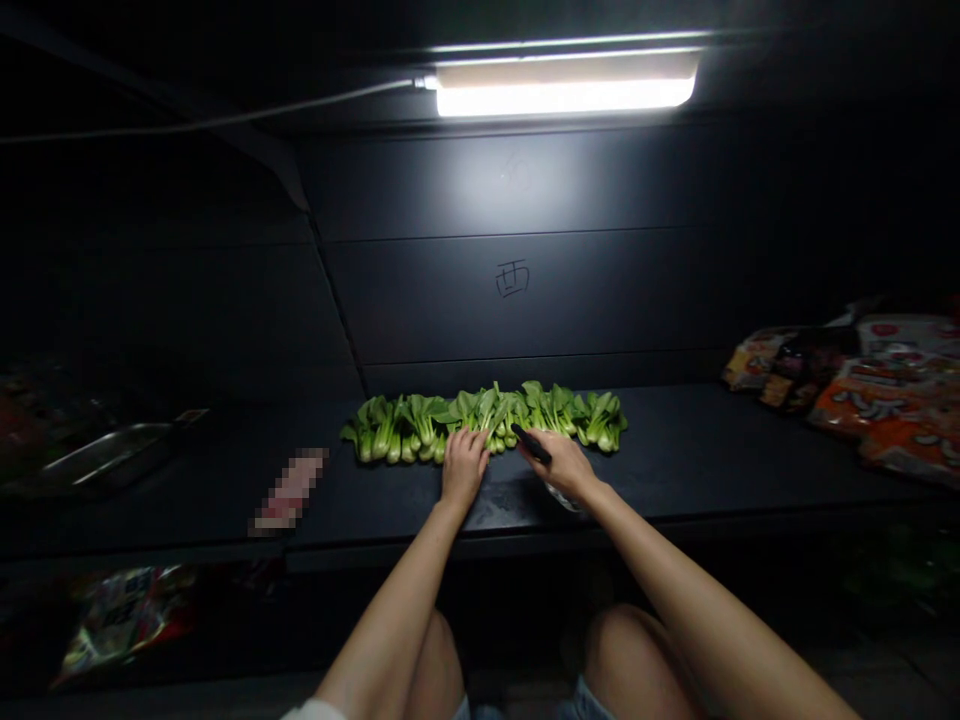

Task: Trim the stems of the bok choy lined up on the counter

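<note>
Right hand, just below centre, closed round a slim, black, plastic-looking handle; left hand touching a mid-frame row of broad-leaved, pale-stalked green bok choy, hold unclear. Smooth, dark panelled wall behind.

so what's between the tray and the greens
In the head view, a pinkish pixelated patch lies on the shelf between tray and greens, slightly toward the person; I can't tell what it is.
</note>
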`<state>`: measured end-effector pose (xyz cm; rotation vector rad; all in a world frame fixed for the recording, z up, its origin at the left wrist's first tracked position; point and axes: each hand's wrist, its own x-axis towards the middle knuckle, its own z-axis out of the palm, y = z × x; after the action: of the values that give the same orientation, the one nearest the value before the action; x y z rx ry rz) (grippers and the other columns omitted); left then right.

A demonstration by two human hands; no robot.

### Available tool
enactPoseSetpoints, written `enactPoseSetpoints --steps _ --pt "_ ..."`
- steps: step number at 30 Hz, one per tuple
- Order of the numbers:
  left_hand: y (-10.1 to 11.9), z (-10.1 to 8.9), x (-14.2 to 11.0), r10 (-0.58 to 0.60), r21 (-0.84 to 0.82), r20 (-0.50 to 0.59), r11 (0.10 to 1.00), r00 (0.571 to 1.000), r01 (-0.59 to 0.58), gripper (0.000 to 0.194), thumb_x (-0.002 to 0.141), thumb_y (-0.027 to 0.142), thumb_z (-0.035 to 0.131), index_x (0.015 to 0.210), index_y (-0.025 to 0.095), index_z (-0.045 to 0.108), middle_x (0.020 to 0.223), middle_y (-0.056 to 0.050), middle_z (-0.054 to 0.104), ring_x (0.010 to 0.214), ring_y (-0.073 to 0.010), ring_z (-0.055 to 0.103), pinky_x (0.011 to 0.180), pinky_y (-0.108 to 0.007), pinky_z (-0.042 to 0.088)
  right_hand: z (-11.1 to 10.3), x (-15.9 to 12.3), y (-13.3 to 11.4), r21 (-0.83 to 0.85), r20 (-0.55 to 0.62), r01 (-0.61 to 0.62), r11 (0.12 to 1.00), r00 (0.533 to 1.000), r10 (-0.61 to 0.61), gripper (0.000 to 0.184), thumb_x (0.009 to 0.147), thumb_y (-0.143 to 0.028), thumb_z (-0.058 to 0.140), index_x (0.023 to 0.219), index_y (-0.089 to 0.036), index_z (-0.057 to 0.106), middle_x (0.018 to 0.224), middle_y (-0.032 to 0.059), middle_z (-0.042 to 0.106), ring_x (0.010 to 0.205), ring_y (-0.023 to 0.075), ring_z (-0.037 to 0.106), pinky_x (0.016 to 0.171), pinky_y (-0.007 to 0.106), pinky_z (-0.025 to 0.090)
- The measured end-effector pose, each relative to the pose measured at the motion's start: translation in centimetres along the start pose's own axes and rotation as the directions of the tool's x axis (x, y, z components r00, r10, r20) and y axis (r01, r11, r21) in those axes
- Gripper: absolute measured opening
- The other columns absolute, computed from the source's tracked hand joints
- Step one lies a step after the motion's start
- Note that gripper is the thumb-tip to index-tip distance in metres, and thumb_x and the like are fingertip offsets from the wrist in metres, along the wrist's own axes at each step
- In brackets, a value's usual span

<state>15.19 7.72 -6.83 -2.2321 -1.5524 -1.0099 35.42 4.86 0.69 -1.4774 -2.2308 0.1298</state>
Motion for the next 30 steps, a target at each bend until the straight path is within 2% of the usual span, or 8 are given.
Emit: enactPoseSetpoints --steps 6,11,14,16,21,25,30 --pt "0.6 -0.5 2.0 -0.027 0.199 0.061 0.980 0.998 0.015 0.026 0.089 0.019 0.049 0.109 0.026 0.065 0.098 -0.008 0.063 0.101 -0.0243 0.053 0.090 -0.041 0.041 0.0 0.1 0.4 0.046 -0.034 -0.005 0.999 0.999 0.007 0.031 0.092 -0.041 0.046 0.109 -0.021 0.063 0.100 0.0079 0.069 0.092 0.0195 0.063 0.077 0.026 0.043" --pt "0.8 -0.1 3.0 -0.080 0.203 0.098 0.977 0.992 0.059 0.025 0.087 0.023 0.053 0.108 0.024 0.065 0.099 -0.009 0.063 0.100 -0.0248 0.053 0.090 -0.043 0.041 -0.2 0.1 0.6 0.050 -0.018 -0.030 0.998 0.999 0.031 0.033 0.092 -0.043 0.045 0.107 -0.021 0.064 0.098 0.0073 0.070 0.090 0.0199 0.064 0.076 0.026 0.043" --pt "0.4 -0.3 2.2 -0.050 0.142 0.051 0.989 0.997 0.042 0.031 0.088 0.026 0.051 0.118 0.022 0.061 0.110 -0.010 0.062 0.108 -0.0245 0.052 0.100 -0.045 0.037 -0.2 0.1 0.6 0.046 -0.019 -0.026 0.999 0.999 0.027 0.035 0.092 -0.044 0.044 0.108 -0.021 0.063 0.098 0.0077 0.070 0.090 0.0201 0.064 0.076 0.026 0.043" --pt "-0.4 -0.8 1.4 -0.044 0.117 -0.002 0.992 0.999 0.044 0.035 0.090 0.024 0.047 0.123 0.021 0.058 0.118 -0.010 0.061 0.117 -0.0246 0.050 0.109 -0.048 0.029 -0.2 0.1 0.6 0.031 -0.016 -0.014 0.999 1.000 0.014 0.035 0.092 -0.044 0.044 0.109 -0.020 0.063 0.100 0.0081 0.069 0.092 0.0198 0.064 0.077 0.026 0.042" --pt "-3.3 -2.9 -0.7 -0.131 0.147 -0.101 0.978 0.986 0.145 0.040 0.091 0.022 0.040 0.128 0.018 0.055 0.132 -0.012 0.054 0.130 -0.0261 0.041 0.114 -0.051 0.021 -0.2 0.2 -0.2 -0.044 0.048 0.022 0.999 0.999 -0.020 0.031 0.092 -0.040 0.046 0.111 -0.021 0.062 0.100 0.0076 0.069 0.091 0.0182 0.063 0.077 0.025 0.041" --pt "-5.4 -3.7 -1.9 -0.227 0.215 -0.110 0.945 0.968 0.246 0.045 0.090 0.024 0.042 0.134 0.016 0.050 0.142 -0.016 0.046 0.137 -0.0303 0.034 0.113 -0.056 0.022 -0.2 0.1 -0.8 -0.115 0.054 0.063 0.991 0.997 -0.058 0.028 0.092 -0.035 0.046 0.108 -0.021 0.063 0.099 0.0081 0.069 0.092 0.0186 0.062 0.079 0.026 0.042" --pt "-6.6 -3.0 -3.2 -0.347 0.227 -0.101 0.905 0.932 0.361 0.048 0.091 0.028 0.042 0.136 0.012 0.047 0.145 -0.020 0.041 0.137 -0.0330 0.033 0.109 -0.055 0.030 0.3 -0.2 -1.0 -0.159 0.064 0.137 0.978 0.990 -0.128 0.028 0.092 -0.034 0.045 0.110 -0.020 0.062 0.103 0.0087 0.069 0.098 0.0200 0.061 0.081 0.028 0.042"
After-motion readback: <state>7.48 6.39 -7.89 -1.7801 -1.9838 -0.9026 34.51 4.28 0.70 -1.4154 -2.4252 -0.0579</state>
